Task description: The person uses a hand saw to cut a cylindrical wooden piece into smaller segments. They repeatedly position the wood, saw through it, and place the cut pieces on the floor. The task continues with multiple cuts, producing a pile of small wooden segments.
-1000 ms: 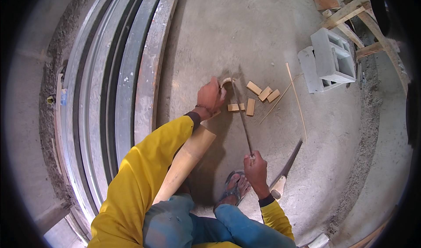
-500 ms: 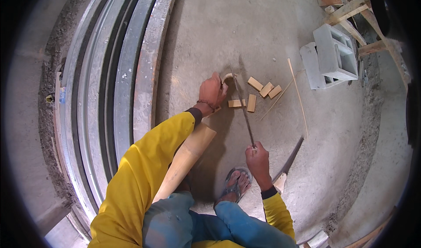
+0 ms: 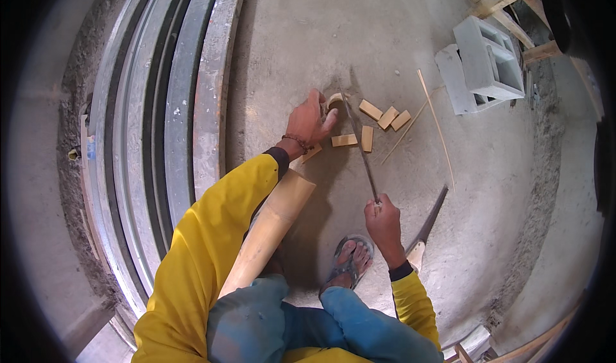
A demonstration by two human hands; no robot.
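Note:
In front of me, my left hand [image 3: 309,120] is closed on a short curved piece of split bamboo [image 3: 335,98], its fingers and thumb at the left end. My right hand [image 3: 384,227] grips a long, thin, dark-bladed knife [image 3: 360,142] at its near end. The blade points away from me, its far part against the right side of the curved piece. Several small bamboo blocks [image 3: 370,109] lie on the floor right of the blade and below it. A thick bamboo pole [image 3: 273,225] slants under my left forearm, its lower end hidden by my leg.
Long grey metal beams [image 3: 183,100] run along the left. A handsaw [image 3: 430,222] lies right of my right hand. Thin bamboo strips [image 3: 437,129] rest beyond it. Concrete blocks [image 3: 491,58] and timber pieces [image 3: 504,0] stand at far right. My sandalled foot [image 3: 351,260] is near.
The whole view has shifted slightly, so floor things sit higher. My left thumb stands farther from its fingers. Both hands keep their holds, and the blade stays by the curved piece.

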